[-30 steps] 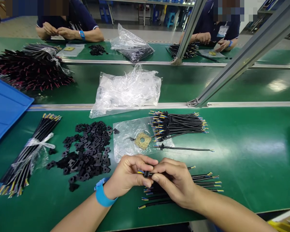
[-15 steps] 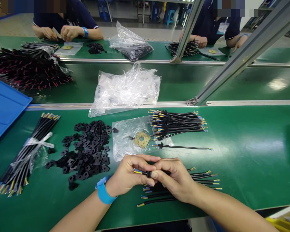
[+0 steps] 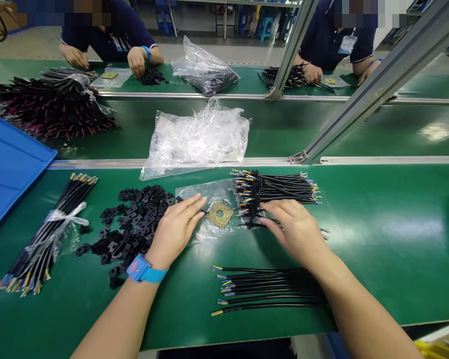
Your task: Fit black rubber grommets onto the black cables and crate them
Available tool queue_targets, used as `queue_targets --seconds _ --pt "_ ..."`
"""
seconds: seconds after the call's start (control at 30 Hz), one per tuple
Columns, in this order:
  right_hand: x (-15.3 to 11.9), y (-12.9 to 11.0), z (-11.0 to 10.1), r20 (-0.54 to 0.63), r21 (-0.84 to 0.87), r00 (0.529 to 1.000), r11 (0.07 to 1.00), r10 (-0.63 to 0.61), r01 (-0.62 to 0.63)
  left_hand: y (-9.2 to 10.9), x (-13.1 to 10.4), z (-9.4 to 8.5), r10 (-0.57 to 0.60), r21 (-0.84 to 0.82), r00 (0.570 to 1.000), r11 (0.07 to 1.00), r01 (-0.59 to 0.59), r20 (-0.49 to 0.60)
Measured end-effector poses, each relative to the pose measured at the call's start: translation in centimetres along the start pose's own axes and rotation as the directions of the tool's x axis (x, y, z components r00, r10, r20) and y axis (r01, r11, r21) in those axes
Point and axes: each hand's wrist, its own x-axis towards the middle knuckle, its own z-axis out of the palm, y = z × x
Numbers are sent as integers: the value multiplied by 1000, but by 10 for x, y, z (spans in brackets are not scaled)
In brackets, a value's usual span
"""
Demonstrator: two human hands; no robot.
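Cables (image 3: 277, 189) are lying bundled on the green surface (image 3: 377, 239) as the right hand (image 3: 295, 227) is resting open beside them, the left hand (image 3: 175, 229) spreading flat near black clips (image 3: 134, 219).

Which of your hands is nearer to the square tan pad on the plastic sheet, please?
Left. The left hand has fingertips just beside the tan pad; the right hand lies farther off.
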Motion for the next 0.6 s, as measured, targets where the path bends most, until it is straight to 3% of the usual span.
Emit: queue_targets --seconds 0.1,0.2,0.3,0.4,0.5,0.6 --pt "-6 -11 0 164 82 986 996 -38 25 -9 3 9 89 199 990 974 -109 106" --pt "-14 -34 6 399 189 908 980 -130 58 -10 2 9 119 311 985 938 -152 125" --pt "-21 -51 17 495 173 851 980 -177 103 -7 -2 2 141 368 980 912 -183 137" --pt "-25 -54 27 453 168 878 982 -153 84 -4 -6 -6 155 390 967 893 -224 201" --pt "-22 -47 36 314 146 949 989 -28 -19 -1 -9 -11 129 391 955 891 -229 266" --pt "-16 -38 47 168 91 986 995 15 -30 0 -12 -16 102 357 942 908 -219 318"
